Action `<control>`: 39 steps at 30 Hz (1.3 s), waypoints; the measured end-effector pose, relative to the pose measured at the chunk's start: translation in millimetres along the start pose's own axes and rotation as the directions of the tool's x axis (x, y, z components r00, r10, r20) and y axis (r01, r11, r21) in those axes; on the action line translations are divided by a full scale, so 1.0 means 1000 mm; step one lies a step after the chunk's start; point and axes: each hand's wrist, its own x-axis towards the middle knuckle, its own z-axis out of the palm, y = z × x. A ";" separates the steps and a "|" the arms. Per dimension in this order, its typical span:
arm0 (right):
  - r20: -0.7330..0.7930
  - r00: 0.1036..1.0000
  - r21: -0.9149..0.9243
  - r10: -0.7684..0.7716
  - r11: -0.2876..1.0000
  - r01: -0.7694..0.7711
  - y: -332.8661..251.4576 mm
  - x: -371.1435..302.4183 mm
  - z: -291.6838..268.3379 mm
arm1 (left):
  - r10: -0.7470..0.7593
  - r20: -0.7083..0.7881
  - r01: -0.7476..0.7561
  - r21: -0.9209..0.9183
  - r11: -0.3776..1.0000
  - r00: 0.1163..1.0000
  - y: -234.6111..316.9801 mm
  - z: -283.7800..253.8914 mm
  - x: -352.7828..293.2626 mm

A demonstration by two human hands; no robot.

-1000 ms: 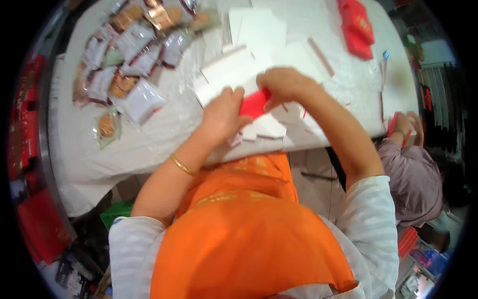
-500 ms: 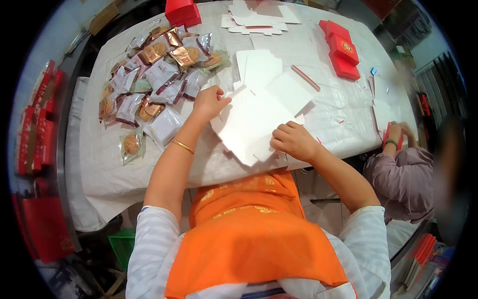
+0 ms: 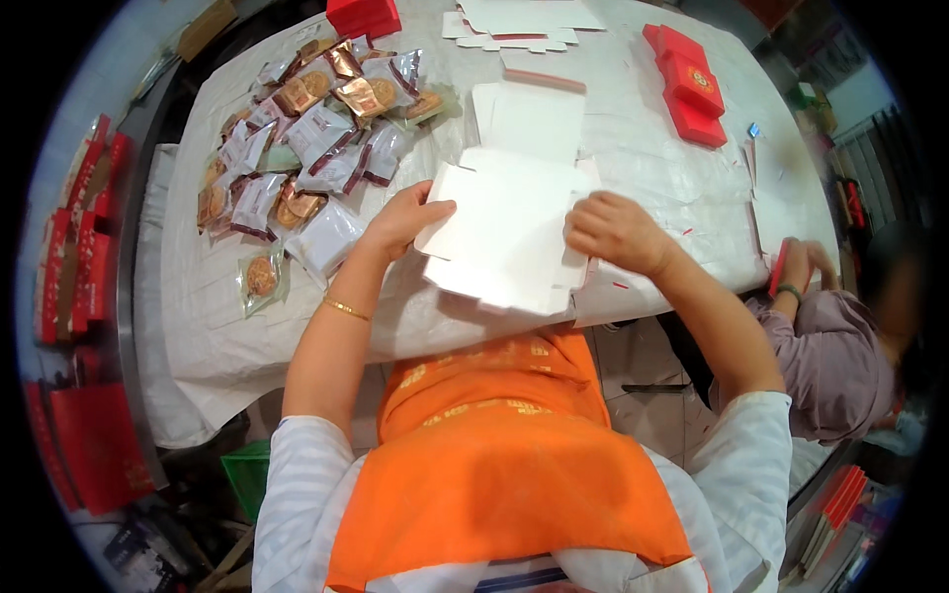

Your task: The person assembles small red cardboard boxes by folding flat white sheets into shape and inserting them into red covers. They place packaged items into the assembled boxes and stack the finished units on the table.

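A flat white cardboard box blank (image 3: pixel 509 222) with cut flaps lies before me at the table's near edge. My left hand (image 3: pixel 403 217) grips its left edge, thumb on top and fingers underneath. At the opposite edge, my right hand (image 3: pixel 615 232) is closed around the side flap, its fingers curled in. Another white panel with a narrow red-edged flap (image 3: pixel 539 114) extends just beyond the blank. Left of my left hand spreads a pile of individually wrapped round cookies (image 3: pixel 316 128). One cookie in a clear wrapper (image 3: pixel 261 277) lies apart from the pile, nearer to me.
Red boxes (image 3: pixel 687 84) stand in a row at the right, and another red box (image 3: pixel 364 15) sits at the far left. More cardboard blanks (image 3: pixel 524 20) are stacked at the back. A co-worker's hands (image 3: pixel 803 265) hold something red at the right edge of the white-covered table (image 3: pixel 652 198).
The blank has turned so its sides lie squarer to me. My right hand has moved up and slightly right along its edge; my left hand has shifted slightly down.
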 end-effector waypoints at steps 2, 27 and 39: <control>0.019 0.998 0.020 0.052 0.998 -0.053 0.026 -0.010 0.015 | 0.019 0.011 -0.017 -0.115 0.993 1.000 0.005 0.013 -0.010; 0.168 0.542 0.293 0.823 0.483 -0.825 -0.143 0.078 0.045 | 0.649 0.348 -0.614 0.754 0.235 0.677 0.010 0.024 -0.022; 0.612 0.285 0.352 0.738 0.068 -0.934 -0.086 0.078 0.034 | 0.087 0.623 -0.576 0.649 0.497 0.778 0.047 0.025 0.054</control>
